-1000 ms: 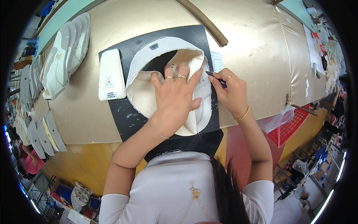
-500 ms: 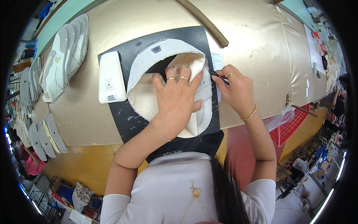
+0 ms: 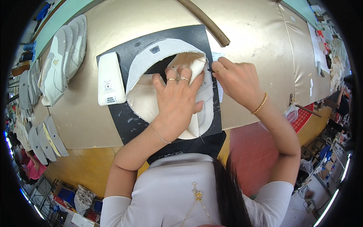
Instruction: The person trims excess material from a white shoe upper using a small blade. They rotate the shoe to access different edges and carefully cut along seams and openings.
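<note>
Head view: the left hand (image 3: 174, 99), fingers spread, presses the cream fabric piece (image 3: 143, 94) on the black board (image 3: 128, 125). Right hand (image 3: 239, 80) pinched on a slim dark tool (image 3: 210, 70) at its right edge. Risk, as judged: slackened left pressure could let the fabric slip. Since the earlier frame, the right hand has turned over; the left is unmoved.
</note>
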`<action>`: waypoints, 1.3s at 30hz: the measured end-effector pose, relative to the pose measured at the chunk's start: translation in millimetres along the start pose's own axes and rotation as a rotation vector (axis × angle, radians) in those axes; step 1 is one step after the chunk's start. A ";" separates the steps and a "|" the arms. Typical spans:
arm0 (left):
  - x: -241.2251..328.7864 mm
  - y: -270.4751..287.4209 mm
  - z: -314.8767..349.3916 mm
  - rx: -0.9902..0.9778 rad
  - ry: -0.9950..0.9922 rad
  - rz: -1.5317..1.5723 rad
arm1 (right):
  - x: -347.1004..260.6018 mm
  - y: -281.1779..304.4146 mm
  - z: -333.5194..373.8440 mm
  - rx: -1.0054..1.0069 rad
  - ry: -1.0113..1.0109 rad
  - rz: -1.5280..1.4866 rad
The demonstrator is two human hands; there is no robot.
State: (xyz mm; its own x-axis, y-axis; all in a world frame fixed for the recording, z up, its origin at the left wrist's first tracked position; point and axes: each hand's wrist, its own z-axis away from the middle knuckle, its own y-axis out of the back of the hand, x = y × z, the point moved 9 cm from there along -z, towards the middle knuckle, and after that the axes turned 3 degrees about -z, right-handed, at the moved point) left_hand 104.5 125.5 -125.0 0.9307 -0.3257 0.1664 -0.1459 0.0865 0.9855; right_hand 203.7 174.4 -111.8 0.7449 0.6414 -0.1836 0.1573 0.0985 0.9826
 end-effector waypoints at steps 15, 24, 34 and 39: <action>-16.5 -2.8 6.9 -0.027 -0.014 0.125 | 26.2 -12.5 -0.4 -0.049 -0.171 -0.234; -25.4 -1.9 11.4 -0.067 -0.030 0.297 | -0.6 -8.1 40.8 0.132 -0.404 -0.678; -30.1 -17.3 33.8 -0.088 0.301 0.820 | -32.7 -39.4 56.2 0.122 -0.486 -0.713; -35.5 -11.5 30.2 -0.019 0.186 0.797 | -49.5 -23.5 52.9 0.087 -0.444 -0.546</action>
State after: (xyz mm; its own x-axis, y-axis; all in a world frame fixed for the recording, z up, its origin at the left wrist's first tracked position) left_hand 63.0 107.6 -141.3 0.5907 0.0013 0.8069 -0.7829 0.2426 0.5728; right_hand 197.4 100.1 -127.3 0.7361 0.1450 -0.6612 0.6207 0.2449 0.7448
